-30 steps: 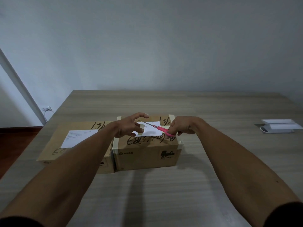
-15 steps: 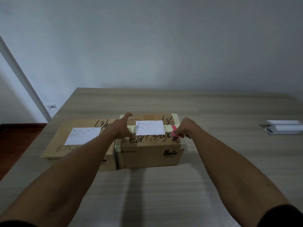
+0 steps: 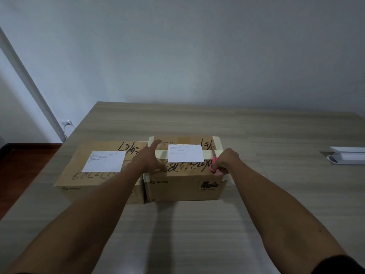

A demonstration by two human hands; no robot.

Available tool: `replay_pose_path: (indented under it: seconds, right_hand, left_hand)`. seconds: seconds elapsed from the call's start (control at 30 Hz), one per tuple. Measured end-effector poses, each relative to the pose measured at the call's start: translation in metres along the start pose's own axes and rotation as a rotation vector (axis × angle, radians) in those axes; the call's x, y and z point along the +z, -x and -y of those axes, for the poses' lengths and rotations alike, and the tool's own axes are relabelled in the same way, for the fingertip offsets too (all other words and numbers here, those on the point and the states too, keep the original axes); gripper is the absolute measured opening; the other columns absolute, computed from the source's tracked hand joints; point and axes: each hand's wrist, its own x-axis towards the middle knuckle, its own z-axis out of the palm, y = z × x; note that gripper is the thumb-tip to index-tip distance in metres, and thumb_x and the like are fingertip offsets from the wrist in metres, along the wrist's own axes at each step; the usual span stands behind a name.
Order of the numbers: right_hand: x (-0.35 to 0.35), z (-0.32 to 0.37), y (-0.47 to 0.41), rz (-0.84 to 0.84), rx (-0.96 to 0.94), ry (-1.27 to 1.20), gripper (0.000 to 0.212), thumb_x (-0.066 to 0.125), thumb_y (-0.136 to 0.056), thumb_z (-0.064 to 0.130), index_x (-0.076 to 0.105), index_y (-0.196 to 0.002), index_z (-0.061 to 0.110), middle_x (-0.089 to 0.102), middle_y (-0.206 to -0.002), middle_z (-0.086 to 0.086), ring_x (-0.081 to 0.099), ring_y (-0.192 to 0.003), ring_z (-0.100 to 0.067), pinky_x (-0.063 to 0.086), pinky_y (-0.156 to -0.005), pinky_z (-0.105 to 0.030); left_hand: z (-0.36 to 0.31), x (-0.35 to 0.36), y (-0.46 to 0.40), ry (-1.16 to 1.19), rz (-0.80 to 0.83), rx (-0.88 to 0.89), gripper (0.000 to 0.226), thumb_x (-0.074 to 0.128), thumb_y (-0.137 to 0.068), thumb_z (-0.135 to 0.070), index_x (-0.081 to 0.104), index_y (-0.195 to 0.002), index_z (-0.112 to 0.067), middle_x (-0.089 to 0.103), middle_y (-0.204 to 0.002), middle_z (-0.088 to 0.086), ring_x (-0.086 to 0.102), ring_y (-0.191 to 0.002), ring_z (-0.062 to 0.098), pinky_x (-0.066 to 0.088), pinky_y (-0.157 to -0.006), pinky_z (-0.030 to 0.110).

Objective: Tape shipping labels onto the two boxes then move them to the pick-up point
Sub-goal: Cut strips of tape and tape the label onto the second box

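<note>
The right box (image 3: 184,180) sits directly ahead of us on the table (image 3: 197,234), its left side touching or just beside the left box (image 3: 98,178). On its top lies label 2 (image 3: 185,156), a white sheet with its long axis running left to right, parallel to the box's near edge. A pale tape strip (image 3: 208,154) shows at both ends of that label and seems to run across the lid along the same axis; we cannot tell how firmly it is stuck.

Label 1 (image 3: 104,161) lies flat on the left box. No tape over it is visible at this resolution.

Our left hand (image 3: 147,159) rests on the right box's top at the label's left end, fingers straight and spread, holding nothing. Our right hand (image 3: 224,163) is at the box's right near corner, fingers curled around the pink scissors (image 3: 213,164), blades pointing away from us toward the tape's right end.

Judgement: we are trimming or finishing the tape on box 2 of 2. The key relation is that the tape's free end lies just beyond the right hand, so that hand is nearer for the cut, while the left one steadies the opposite end.

Further out, a white device (image 3: 347,158) sits at the table's far right, well apart from both boxes.
</note>
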Motion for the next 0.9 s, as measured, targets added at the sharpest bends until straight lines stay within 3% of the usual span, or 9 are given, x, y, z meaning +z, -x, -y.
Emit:
replay_pose_path:
  seconds: [0.13,0.23,0.27,0.33,0.43,0.53,0.63,0.77,0.9]
  right_hand:
    - [0.000,0.005,0.006,0.072,0.024,-0.005,0.022,0.084,-0.076,-0.003,0.066,-0.089,-0.001,0.074,-0.074,-0.018,0.074,-0.059,-0.023,0.062,-0.063,-0.032]
    - [0.001,0.017,0.011,-0.211,-0.144,0.157,0.019,0.080,-0.076,0.012,0.062,-0.079,0.009,0.071,-0.075,-0.009,0.070,-0.066,-0.024,0.052,-0.058,-0.030]
    - [0.000,0.021,0.016,-0.257,-0.183,0.223,0.021,0.079,-0.075,0.015,0.059,-0.078,0.011,0.069,-0.079,-0.007,0.069,-0.071,-0.024,0.052,-0.062,-0.029]
    - [0.000,0.028,0.017,-0.242,-0.211,0.304,0.018,0.080,-0.072,0.013,0.064,-0.080,0.011,0.070,-0.083,-0.008,0.071,-0.076,-0.025,0.058,-0.070,-0.030]
    - [-0.001,0.029,0.012,-0.182,-0.235,0.291,0.011,0.075,-0.074,0.009,0.066,-0.080,0.007,0.069,-0.081,-0.010,0.071,-0.076,-0.027,0.056,-0.066,-0.030]
    - [0.000,0.034,0.014,-0.096,-0.428,-0.001,0.024,0.066,-0.088,0.005,0.055,-0.067,0.008,0.057,-0.071,-0.010,0.059,-0.062,-0.024,0.039,-0.051,-0.026]
    - [0.003,0.046,0.025,0.025,-0.552,-0.395,0.013,0.064,-0.096,0.011,0.071,-0.095,0.000,0.066,-0.089,-0.009,0.062,-0.070,-0.017,0.043,-0.051,-0.027]
    - [0.008,0.066,0.039,0.119,-0.534,-0.613,0.023,0.067,-0.092,0.023,0.075,-0.098,0.002,0.064,-0.081,-0.004,0.054,-0.070,-0.016,0.040,-0.055,-0.029]
    - [0.014,0.072,0.039,0.186,-0.489,-0.726,0.028,0.067,-0.095,0.038,0.073,-0.093,0.011,0.062,-0.078,0.000,0.051,-0.067,-0.014,0.039,-0.058,-0.030]
  left_hand:
    - [-0.005,-0.006,-0.003,0.261,-0.001,0.073,0.093,0.082,-0.073,-0.017,0.035,-0.146,-0.050,0.036,-0.139,0.010,0.053,-0.111,0.034,0.058,-0.089,0.058]
    - [-0.023,-0.011,-0.002,0.443,0.041,0.084,0.085,0.064,-0.082,-0.001,0.039,-0.142,-0.056,0.025,-0.141,0.003,0.047,-0.084,0.013,0.060,-0.075,0.059]
    - [-0.028,-0.013,-0.002,0.482,0.046,0.089,0.086,0.061,-0.081,0.000,0.041,-0.138,-0.061,0.026,-0.145,0.004,0.049,-0.089,0.013,0.059,-0.077,0.059]
    - [-0.039,-0.014,-0.003,0.542,0.049,0.113,0.086,0.059,-0.080,0.002,0.043,-0.133,-0.064,0.024,-0.155,0.009,0.050,-0.124,0.029,0.058,-0.081,0.048]
    - [-0.054,-0.016,-0.006,0.638,0.045,0.137,0.086,0.055,-0.081,0.008,0.044,-0.140,-0.053,0.022,-0.159,0.013,0.026,-0.149,0.037,0.045,-0.090,0.039]
    - [-0.064,-0.017,-0.006,0.690,0.049,0.143,0.088,0.054,-0.079,0.012,0.044,-0.141,-0.051,0.025,-0.158,0.015,0.026,-0.150,0.037,0.043,-0.094,0.045]
    - [-0.073,-0.015,-0.006,0.709,0.069,0.162,0.090,0.053,-0.077,0.011,0.044,-0.139,-0.055,0.029,-0.156,0.016,0.028,-0.148,0.034,0.043,-0.091,0.040]
    - [-0.084,-0.011,-0.002,0.691,0.096,0.174,0.093,0.051,-0.079,0.012,0.039,-0.146,-0.051,0.031,-0.152,0.032,0.031,-0.145,0.033,0.042,-0.087,0.030]
    - [-0.095,-0.014,0.007,0.719,0.109,0.168,0.095,0.049,-0.082,0.015,0.033,-0.154,-0.045,0.033,-0.157,0.018,0.032,-0.146,0.034,0.039,-0.099,0.039]
